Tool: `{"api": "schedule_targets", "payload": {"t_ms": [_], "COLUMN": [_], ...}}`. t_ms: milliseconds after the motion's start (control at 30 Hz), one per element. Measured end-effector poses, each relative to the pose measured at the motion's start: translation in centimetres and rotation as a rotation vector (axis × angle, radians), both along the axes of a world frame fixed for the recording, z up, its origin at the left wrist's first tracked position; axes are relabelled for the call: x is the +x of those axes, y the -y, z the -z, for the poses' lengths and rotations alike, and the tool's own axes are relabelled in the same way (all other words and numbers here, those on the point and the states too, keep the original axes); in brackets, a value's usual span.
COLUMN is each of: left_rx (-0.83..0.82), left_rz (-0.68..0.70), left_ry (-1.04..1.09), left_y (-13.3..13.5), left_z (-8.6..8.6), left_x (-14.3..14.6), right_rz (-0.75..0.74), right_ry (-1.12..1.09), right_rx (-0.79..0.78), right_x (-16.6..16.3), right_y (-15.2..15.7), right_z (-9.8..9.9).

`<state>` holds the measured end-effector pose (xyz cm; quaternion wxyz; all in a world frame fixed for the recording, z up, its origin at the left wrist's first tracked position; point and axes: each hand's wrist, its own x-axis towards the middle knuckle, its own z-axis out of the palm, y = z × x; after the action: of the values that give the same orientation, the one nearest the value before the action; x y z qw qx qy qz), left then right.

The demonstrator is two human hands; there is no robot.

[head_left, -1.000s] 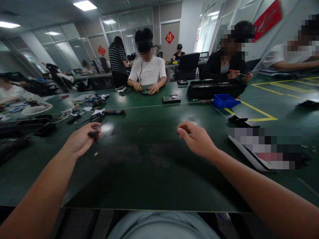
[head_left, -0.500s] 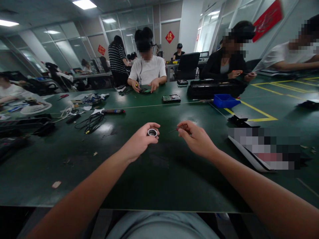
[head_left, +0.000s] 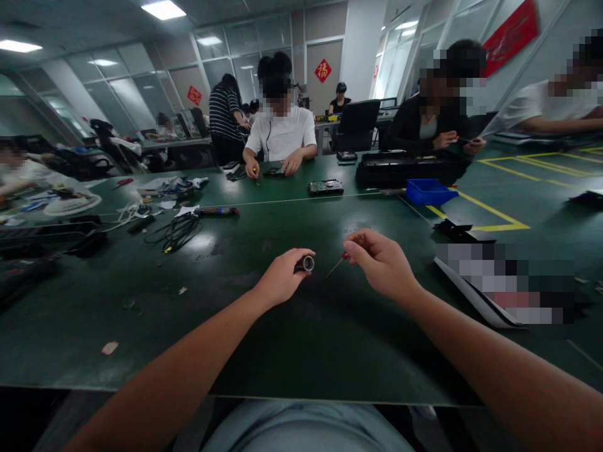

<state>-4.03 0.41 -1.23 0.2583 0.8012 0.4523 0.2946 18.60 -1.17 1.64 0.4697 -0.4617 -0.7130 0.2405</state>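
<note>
My left hand (head_left: 279, 277) is closed around a short dark cylinder with a silver-rimmed round end (head_left: 308, 263). That end points to the right, and the fingers hide most of its body. Across a small gap, my right hand (head_left: 382, 258) pinches a thin screwdriver with a red handle (head_left: 337, 265). Its metal shaft slants down and left, with the tip near the cylinder but apart from it. Both hands are over the green table (head_left: 330, 351).
A dark-handled tool with a coiled cable (head_left: 217, 211) lies at the left. Ahead is a circuit-board device (head_left: 326, 187), with a blue bin (head_left: 431, 191) to its right. A blurred-out flat item (head_left: 499, 285) lies at the right. A co-worker (head_left: 282, 135) sits opposite.
The cylinder has turned and moved right and slightly down with my left hand. My right hand has shifted slightly right, and the screwdriver now points more steeply downward.
</note>
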Motion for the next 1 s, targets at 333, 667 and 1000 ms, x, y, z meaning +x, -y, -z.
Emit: {"api": "schedule_targets", "payload": {"t_ms": [333,667,1000], "left_rx": [-0.023,-0.061,-0.051], "left_rz": [0.006,-0.017,-0.021], "left_ry": [0.087,0.136,0.147], "left_y": [-0.4,-0.3,-0.3], "left_z": [1.0,1.4,1.2], "left_x": [-0.3,-0.5,-0.4], "right_rz": [-0.079,-0.069,0.066], "right_ry": [-0.21,-0.093,0.126], "right_rx": [-0.075,-0.069,-0.011], "right_x": [-0.1,-0.1,-0.1], "right_y": [-0.3,-0.3,-0.3], "right_z": [0.6,1.0,0.5]}}
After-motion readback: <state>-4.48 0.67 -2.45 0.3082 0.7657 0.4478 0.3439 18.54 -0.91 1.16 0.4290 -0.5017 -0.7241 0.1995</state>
